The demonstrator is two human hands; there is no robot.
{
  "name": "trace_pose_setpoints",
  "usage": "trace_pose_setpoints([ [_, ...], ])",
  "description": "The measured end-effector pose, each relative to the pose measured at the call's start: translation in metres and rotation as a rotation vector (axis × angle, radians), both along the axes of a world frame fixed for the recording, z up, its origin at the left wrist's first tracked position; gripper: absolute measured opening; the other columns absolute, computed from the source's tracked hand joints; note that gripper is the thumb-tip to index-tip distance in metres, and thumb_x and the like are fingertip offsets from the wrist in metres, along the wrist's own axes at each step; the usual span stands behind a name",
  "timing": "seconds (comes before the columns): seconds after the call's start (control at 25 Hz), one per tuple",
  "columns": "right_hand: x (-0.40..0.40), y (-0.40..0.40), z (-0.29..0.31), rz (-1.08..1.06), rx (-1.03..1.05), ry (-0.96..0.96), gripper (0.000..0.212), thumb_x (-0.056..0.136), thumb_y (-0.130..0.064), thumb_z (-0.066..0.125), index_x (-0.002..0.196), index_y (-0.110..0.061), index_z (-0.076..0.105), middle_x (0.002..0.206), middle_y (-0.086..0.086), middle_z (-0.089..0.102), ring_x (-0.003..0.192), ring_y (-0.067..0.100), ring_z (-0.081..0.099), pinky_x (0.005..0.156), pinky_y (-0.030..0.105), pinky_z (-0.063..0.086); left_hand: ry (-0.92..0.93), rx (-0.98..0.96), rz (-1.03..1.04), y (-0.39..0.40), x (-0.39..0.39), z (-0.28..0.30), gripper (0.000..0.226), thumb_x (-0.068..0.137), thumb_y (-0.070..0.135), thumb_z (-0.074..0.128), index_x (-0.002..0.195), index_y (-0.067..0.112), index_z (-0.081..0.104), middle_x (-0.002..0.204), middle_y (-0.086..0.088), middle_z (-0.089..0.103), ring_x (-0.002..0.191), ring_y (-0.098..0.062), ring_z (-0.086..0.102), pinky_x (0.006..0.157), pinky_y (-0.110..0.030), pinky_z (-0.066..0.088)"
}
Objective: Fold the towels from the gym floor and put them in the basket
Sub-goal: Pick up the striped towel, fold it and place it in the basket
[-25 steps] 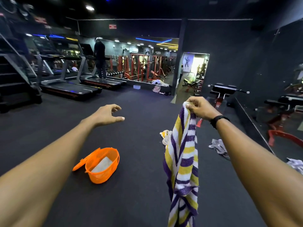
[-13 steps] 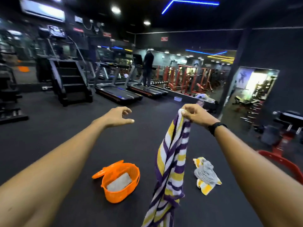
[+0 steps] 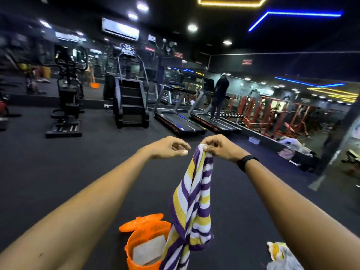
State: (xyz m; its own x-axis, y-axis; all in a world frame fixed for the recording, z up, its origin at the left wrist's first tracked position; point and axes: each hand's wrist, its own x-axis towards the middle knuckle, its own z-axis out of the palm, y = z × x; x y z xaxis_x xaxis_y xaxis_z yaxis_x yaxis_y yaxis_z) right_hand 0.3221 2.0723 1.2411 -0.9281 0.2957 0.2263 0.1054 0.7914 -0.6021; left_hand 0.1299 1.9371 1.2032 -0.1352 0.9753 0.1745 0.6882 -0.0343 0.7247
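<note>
Now the left hand [image 3: 169, 148] has closed in from well to the side and sits just beside the right hand [image 3: 218, 146], fingers loosely curled, holding nothing. The right hand pinches the top corner of the striped towel [image 3: 194, 201], which hangs bunched over the orange basket [image 3: 144, 230] on the floor; a folded towel [image 3: 149, 249] already lies inside. I'd judge the left is about to take the top edge so folding can begin. Another crumpled towel [image 3: 280, 254] waits nearby
</note>
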Motion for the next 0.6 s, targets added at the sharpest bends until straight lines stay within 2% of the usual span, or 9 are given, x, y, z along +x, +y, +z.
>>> trace_pose_setpoints([
  [0.08, -0.028, 0.026, 0.007, 0.055, 0.021, -0.021, 0.012, 0.095, -0.004, 0.055, 0.091, -0.004, 0.066, 0.074, -0.006, 0.064, 0.063, -0.007, 0.055, 0.060, 0.011, 0.043, -0.043, -0.014, -0.036, 0.036, -0.014, 0.009, 0.031, 0.086, 0.032, 0.070, 0.116, 0.023, 0.066, 0.112, -0.002, 0.069, 0.104, -0.013, 0.065, 0.093, -0.028, 0.051],
  [0.16, -0.051, 0.051, 0.010, 0.072, -0.013, 0.003, 0.011, 0.094, -0.003, 0.056, 0.091, 0.000, 0.067, 0.068, -0.011, 0.063, 0.057, -0.006, 0.054, 0.055, 0.012, 0.042, -0.048, -0.017, -0.049, 0.064, -0.025, 0.015, 0.033, 0.082, 0.033, 0.075, 0.104, 0.009, 0.070, 0.097, -0.003, 0.070, 0.087, -0.014, 0.064, 0.083, -0.029, 0.050],
  [0.24, -0.069, 0.081, 0.007, 0.084, -0.039, 0.008, 0.010, 0.093, -0.003, 0.059, 0.092, 0.003, 0.066, 0.068, -0.006, 0.062, 0.056, -0.004, 0.053, 0.054, 0.014, 0.042, 0.009, -0.027, -0.037, 0.088, -0.037, 0.013, 0.034, 0.082, 0.035, 0.074, 0.086, 0.001, 0.067, 0.077, -0.004, 0.058, 0.072, -0.013, 0.050, 0.071, -0.032, 0.040],
  [0.32, -0.085, 0.108, 0.003, 0.119, -0.046, 0.002, 0.007, 0.089, -0.005, 0.065, 0.091, 0.001, 0.067, 0.073, 0.004, 0.064, 0.062, 0.003, 0.055, 0.056, 0.018, 0.046, 0.093, 0.008, 0.031, 0.103, -0.054, 0.014, 0.033, 0.086, 0.035, 0.070, 0.075, 0.005, 0.062, 0.069, -0.001, 0.051, 0.066, -0.012, 0.042, 0.066, -0.031, 0.034],
  [0.44, -0.112, 0.142, -0.005, 0.150, -0.061, -0.024, 0.008, 0.083, 0.000, 0.070, 0.090, 0.002, 0.068, 0.075, 0.009, 0.063, 0.063, 0.010, 0.055, 0.057, 0.020, 0.048, 0.077, 0.121, 0.117, 0.119, -0.073, 0.022, 0.040, 0.085, 0.041, 0.066, 0.078, 0.002, 0.062, 0.069, -0.004, 0.054, 0.067, -0.012, 0.045, 0.065, -0.032, 0.036],
  [0.52, -0.129, 0.158, -0.013, 0.183, -0.049, -0.066, 0.009, 0.084, 0.003, 0.065, 0.091, 0.002, 0.070, 0.069, 0.003, 0.062, 0.058, 0.004, 0.053, 0.055, 0.017, 0.047, 0.040, 0.210, 0.177, 0.129, -0.078, 0.030, 0.042, 0.085, 0.041, 0.064, 0.083, -0.001, 0.064, 0.073, -0.006, 0.056, 0.070, -0.013, 0.048, 0.066, -0.032, 0.038],
  [0.6, -0.147, 0.178, -0.023, 0.238, -0.092, -0.113, 0.016, 0.085, 0.004, 0.063, 0.090, -0.009, 0.072, 0.069, -0.007, 0.067, 0.060, 0.000, 0.058, 0.059, 0.017, 0.050, 0.017, 0.295, 0.279, 0.143, -0.080, 0.040, 0.034, 0.091, 0.030, 0.063, 0.088, -0.004, 0.065, 0.077, -0.006, 0.058, 0.073, -0.012, 0.051, 0.067, -0.028, 0.041],
])
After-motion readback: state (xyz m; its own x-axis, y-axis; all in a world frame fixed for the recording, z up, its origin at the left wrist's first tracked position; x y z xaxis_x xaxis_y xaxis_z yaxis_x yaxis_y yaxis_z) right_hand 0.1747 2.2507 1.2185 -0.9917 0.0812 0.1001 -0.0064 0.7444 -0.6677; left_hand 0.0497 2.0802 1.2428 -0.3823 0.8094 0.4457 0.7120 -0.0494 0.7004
